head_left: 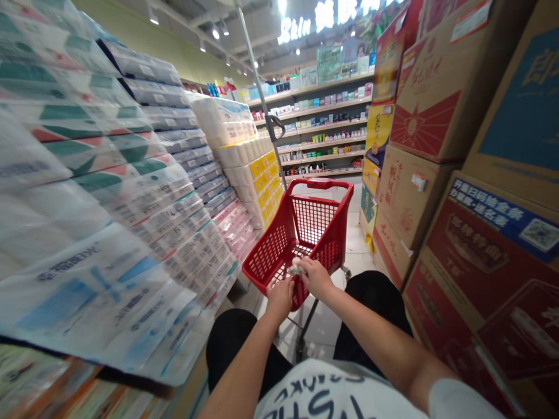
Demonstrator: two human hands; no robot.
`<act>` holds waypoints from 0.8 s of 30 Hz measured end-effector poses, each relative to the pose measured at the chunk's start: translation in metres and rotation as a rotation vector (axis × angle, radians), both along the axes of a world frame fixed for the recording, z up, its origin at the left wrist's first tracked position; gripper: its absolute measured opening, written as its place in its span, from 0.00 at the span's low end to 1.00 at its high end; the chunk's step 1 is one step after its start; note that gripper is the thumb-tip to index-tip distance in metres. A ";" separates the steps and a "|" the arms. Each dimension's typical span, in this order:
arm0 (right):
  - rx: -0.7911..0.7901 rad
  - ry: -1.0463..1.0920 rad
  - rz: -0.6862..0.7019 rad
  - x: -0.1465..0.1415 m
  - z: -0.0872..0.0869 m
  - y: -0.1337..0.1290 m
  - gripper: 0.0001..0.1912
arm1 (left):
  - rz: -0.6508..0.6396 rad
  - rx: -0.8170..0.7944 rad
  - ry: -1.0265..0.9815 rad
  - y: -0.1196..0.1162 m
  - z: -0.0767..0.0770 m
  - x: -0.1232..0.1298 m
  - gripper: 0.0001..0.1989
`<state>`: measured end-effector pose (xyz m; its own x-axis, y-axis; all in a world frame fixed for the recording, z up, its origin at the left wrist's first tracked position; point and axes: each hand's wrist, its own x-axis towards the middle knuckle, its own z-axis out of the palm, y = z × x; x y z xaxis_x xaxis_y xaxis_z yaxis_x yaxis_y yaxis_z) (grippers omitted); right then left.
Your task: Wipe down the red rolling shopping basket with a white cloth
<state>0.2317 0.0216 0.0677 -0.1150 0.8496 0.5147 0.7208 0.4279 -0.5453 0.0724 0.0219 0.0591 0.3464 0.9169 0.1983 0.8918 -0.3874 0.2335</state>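
Observation:
A small, whitish, crumpled-looking item (296, 267) is between my hands, too small and blurred to name. My right hand (315, 278) pinches it from the right with closed fingers. Just below and to the left, my left hand (282, 295) has its fingers curled together near the item's lower edge; what they grip is hidden. Both hands are over the near rim of a red plastic shopping cart (273, 247), which stands in front of my knees. Through the grid of its basket the floor shows.
Stacked paper packs (144, 174) line the left side, with toilet roll packs (238, 157) farther on. Cardboard cartons (419, 192) are piled on the right. A slanting metal pole (257, 75) with a dark handle rises behind the cart. Shelves of small goods (323, 125) stand at the back.

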 end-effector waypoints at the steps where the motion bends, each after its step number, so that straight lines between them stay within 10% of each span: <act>1: 0.003 -0.002 0.041 -0.003 -0.001 -0.002 0.18 | -0.002 0.000 0.003 0.000 0.000 0.000 0.18; 9: 0.132 0.188 -0.021 -0.001 -0.030 -0.011 0.15 | -0.028 -0.021 -0.002 -0.002 0.001 -0.001 0.19; 14: -0.125 0.199 -0.091 -0.009 -0.058 -0.021 0.16 | -0.006 -0.038 -0.012 -0.001 0.002 0.000 0.19; 24: -0.148 0.366 -0.122 -0.022 -0.054 -0.016 0.14 | -0.044 -0.002 -0.017 0.011 -0.011 -0.010 0.19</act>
<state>0.2095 0.0054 0.0141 0.1593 0.9135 0.3743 0.5087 0.2490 -0.8242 0.0624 0.0327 0.0486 0.3831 0.9013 0.2022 0.8699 -0.4257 0.2490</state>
